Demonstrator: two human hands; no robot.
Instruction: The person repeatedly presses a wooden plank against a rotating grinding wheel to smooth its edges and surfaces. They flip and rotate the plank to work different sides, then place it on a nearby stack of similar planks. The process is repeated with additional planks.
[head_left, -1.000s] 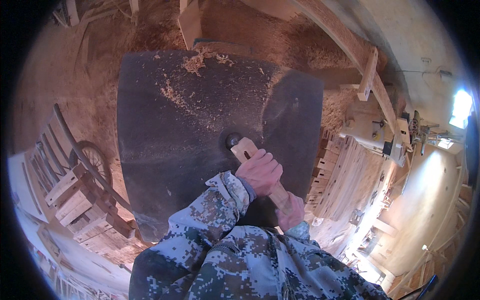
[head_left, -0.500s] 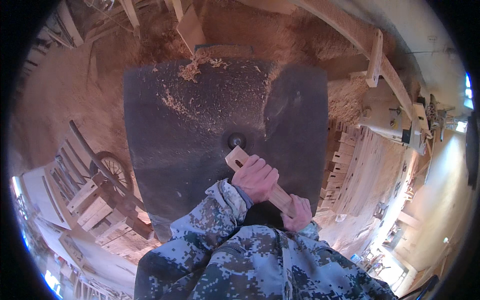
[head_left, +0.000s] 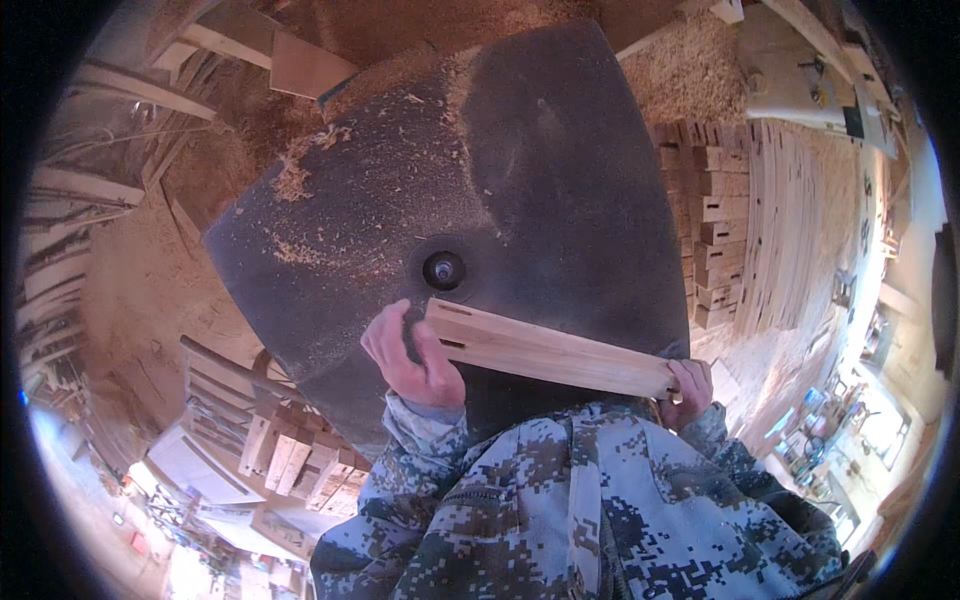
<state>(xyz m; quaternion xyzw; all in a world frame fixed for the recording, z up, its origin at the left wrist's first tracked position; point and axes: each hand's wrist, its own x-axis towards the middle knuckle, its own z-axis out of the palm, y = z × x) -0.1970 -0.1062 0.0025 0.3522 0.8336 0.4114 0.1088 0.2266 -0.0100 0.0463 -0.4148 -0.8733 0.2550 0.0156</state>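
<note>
A pale wooden piece [head_left: 545, 345] with slotted mortises near its ends lies slantwise in front of my body, over the near part of a dark machine table [head_left: 590, 200]. My right hand [head_left: 690, 390] is closed around its right end. Beside the left end is my left hand [head_left: 410, 355], its thumb and fingers apart and the thumb close to the wood; whether they touch I cannot tell. Just beyond that end, a metal spindle [head_left: 443, 270] sits in a round hole in the table. Wood shavings [head_left: 300, 165] lie scattered across the table's far left part.
Stacked slotted wooden blocks [head_left: 722, 235] and long boards [head_left: 785, 230] lie to the right of the table. More wooden pieces [head_left: 290, 460] are piled at the lower left, near a cart frame [head_left: 225, 375]. Sawdust [head_left: 690, 75] is heaped beyond the table.
The wooden piece has swung from a steep slant to a flatter one. My left hand has loosened from it and moved left; my right hand has moved right with its end. The view has turned.
</note>
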